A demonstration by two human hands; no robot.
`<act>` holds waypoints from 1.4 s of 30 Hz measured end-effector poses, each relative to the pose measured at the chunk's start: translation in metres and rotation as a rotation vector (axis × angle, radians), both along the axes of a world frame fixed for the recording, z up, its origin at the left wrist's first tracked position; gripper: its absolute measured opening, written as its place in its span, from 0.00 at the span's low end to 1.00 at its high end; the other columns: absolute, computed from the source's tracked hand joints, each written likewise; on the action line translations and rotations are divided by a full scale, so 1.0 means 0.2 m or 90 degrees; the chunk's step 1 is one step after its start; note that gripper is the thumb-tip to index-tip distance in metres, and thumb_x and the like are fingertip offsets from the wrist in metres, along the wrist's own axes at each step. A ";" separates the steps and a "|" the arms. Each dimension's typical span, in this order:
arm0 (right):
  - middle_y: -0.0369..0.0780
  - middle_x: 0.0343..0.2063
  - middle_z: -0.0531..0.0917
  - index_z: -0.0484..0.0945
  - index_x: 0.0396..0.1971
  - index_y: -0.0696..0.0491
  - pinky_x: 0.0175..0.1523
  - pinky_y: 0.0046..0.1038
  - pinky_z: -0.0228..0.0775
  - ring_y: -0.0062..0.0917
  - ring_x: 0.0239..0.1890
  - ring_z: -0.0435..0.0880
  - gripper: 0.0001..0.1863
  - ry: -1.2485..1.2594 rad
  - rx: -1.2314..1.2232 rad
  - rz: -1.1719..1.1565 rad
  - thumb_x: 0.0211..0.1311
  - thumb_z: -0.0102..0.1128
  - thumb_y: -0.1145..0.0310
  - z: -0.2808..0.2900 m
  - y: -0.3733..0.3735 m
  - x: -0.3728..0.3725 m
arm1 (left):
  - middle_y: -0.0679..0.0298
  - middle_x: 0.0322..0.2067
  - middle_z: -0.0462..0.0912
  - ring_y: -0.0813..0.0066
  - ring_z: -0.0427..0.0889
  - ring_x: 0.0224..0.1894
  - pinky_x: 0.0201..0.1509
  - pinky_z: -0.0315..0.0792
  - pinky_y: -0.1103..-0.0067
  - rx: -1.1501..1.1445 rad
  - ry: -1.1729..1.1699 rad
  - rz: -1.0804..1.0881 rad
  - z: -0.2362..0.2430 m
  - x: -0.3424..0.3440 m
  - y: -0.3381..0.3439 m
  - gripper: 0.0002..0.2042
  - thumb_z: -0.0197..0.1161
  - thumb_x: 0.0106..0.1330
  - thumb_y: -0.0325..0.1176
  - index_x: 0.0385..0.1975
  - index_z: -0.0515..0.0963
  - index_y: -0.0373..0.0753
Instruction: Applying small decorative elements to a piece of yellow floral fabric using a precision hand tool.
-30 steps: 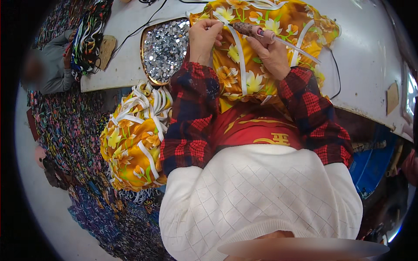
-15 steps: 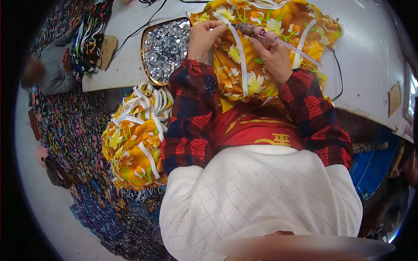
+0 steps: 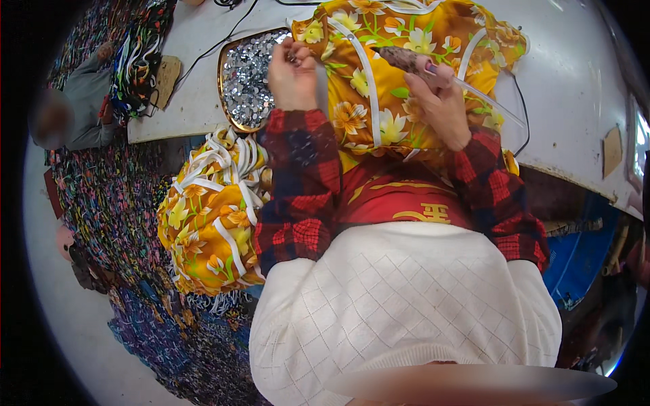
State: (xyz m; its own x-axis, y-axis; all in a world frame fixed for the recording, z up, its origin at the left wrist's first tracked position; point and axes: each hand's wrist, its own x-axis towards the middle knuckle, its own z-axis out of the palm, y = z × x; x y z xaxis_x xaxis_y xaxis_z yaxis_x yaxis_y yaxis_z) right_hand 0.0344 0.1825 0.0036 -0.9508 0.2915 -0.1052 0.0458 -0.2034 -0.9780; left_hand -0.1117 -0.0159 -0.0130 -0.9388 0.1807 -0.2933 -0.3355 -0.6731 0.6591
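Note:
My right hand (image 3: 439, 101) is closed round a glue gun (image 3: 416, 64) with a dark, crusted nozzle and a clear glue stick (image 3: 493, 105) out of its back. The nozzle points left over yellow-orange floral cloth (image 3: 396, 101) with white trim bands, spread on the table before me. My left hand (image 3: 295, 78), fingers curled, is at the right side of a gold-rimmed tray (image 3: 221, 81) full of silver rhinestones (image 3: 252, 78). Small glinting bits, apparently rhinestones, show between its fingers.
A bundle of the same floral cloth (image 3: 210, 237) hangs left of my lap. Black cords (image 3: 203, 57) lie on the white table (image 3: 569, 108), with cardboard pieces (image 3: 166, 81) near its edges. Another person (image 3: 84, 101) sits far left beside heaps of dark multicoloured fabric (image 3: 122, 223).
My left hand has left the trim on the cloth and moved left to the tray. My right hand has shifted slightly right and down with the glue gun, its nozzle now apart from the left hand.

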 end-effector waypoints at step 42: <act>0.41 0.22 0.81 0.76 0.33 0.60 0.27 0.20 0.70 0.23 0.22 0.81 0.12 -0.013 0.227 0.095 0.55 0.58 0.66 -0.07 -0.02 0.36 | 0.67 0.24 0.77 0.87 0.73 0.19 0.17 0.67 0.92 -0.467 0.054 -0.273 -0.02 0.63 0.03 0.08 0.60 0.58 0.29 0.34 0.75 0.32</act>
